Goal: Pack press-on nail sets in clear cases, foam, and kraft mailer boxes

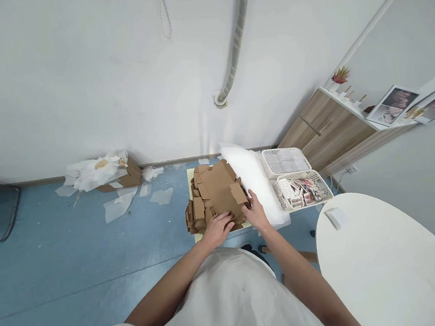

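A pile of unfolded brown cardboard boxes [219, 186] lies in front of me on a low, pale yellow table [191, 178]. My left hand [218, 228] rests on the near edge of the top flat box, its fingers stretched out over the cardboard. At the pile's right side, my right hand [255, 212] has its thumb by a raised flap [238, 193] and its fingers around the edge of the same box. Some of those fingertips are hard to see. White foam sheets [255, 174] lie just right of the pile, close to my right hand.
Beyond the foam are two white baskets, one with clear packs [286, 160], another with small printed packets [304, 190]. A round white table [388, 259] stands at right, a wooden cabinet [326, 132] behind. Wrapping scraps cover an open carton [130, 174] on the floor at left.
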A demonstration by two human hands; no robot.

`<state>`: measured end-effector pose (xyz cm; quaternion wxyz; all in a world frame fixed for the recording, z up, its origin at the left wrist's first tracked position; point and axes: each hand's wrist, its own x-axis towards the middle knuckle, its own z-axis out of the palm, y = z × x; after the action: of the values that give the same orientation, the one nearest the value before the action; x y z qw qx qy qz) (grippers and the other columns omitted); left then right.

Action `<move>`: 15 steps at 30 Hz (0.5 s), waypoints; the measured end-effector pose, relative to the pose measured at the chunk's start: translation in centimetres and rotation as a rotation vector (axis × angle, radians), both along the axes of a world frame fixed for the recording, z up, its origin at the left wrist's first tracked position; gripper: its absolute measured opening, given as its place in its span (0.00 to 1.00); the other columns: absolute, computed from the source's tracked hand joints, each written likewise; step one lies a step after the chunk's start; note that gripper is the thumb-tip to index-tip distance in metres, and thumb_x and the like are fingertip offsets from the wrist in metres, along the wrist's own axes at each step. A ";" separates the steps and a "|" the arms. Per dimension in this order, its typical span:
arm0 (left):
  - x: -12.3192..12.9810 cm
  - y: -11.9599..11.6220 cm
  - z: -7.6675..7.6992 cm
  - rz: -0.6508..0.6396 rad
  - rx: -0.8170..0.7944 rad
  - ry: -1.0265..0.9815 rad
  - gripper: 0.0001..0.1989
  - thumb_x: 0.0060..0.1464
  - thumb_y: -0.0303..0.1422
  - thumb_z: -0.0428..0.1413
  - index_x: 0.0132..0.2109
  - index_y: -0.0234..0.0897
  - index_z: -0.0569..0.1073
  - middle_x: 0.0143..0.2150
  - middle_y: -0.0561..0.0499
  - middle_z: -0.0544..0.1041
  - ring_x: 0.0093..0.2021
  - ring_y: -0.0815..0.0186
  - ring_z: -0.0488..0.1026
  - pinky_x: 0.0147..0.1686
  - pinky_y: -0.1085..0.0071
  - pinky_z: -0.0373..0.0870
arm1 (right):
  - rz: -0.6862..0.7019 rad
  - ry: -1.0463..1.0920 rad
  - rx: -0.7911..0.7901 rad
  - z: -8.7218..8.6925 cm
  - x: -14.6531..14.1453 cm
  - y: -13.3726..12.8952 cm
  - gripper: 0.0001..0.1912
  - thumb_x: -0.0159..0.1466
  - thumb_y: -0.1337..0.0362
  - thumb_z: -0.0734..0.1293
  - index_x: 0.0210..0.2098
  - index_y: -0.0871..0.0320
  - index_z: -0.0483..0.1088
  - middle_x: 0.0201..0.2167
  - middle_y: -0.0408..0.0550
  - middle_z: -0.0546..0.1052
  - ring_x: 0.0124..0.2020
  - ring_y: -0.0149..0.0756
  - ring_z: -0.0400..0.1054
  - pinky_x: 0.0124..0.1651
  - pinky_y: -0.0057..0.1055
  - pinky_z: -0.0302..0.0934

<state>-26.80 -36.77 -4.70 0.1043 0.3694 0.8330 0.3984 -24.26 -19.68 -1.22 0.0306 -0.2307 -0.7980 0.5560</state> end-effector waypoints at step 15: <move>-1.5 -0.2 -1.9 0.508 -0.277 -0.390 0.37 0.46 0.38 0.55 0.59 0.31 0.48 0.58 0.35 0.57 0.59 0.53 0.55 0.52 0.59 0.57 | -0.297 0.157 -0.224 -0.2 4.2 3.6 0.30 0.53 0.61 0.62 0.54 0.58 0.56 0.43 0.53 0.71 0.36 0.35 0.69 0.41 0.37 0.63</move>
<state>-28.26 -37.00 -6.57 0.2082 0.0495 0.9088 0.3580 -20.08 -16.11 -1.44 0.1486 -0.3036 -0.6834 0.6471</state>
